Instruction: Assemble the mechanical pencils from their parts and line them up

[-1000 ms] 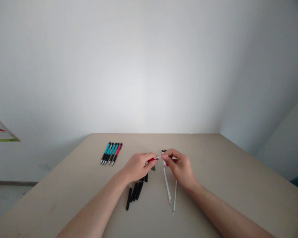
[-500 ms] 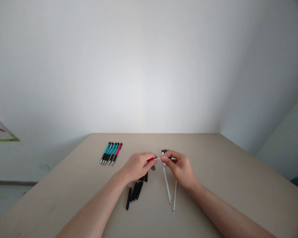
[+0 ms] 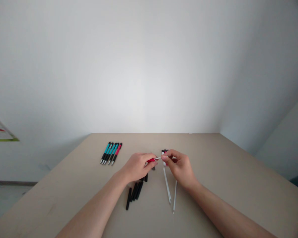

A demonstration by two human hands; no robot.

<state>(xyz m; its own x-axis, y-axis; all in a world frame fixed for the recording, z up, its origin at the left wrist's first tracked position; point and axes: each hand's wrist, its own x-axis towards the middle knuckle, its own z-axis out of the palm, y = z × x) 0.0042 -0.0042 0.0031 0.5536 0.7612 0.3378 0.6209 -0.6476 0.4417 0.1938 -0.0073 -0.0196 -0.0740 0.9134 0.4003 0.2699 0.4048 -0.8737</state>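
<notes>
Bare left grip (image 3: pixel 139 166), bare right grip (image 3: pixel 180 168), uncovered forearms (image 3: pixel 95 203), tapering toward slim wrists (image 3: pixel 123 178)

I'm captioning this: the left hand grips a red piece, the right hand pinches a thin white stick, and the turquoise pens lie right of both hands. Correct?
No: the head view shows the turquoise pens left of both the left hand and the right hand. The rest holds: a red piece gripped in the left, a thin white stick pinched in the right.
</notes>
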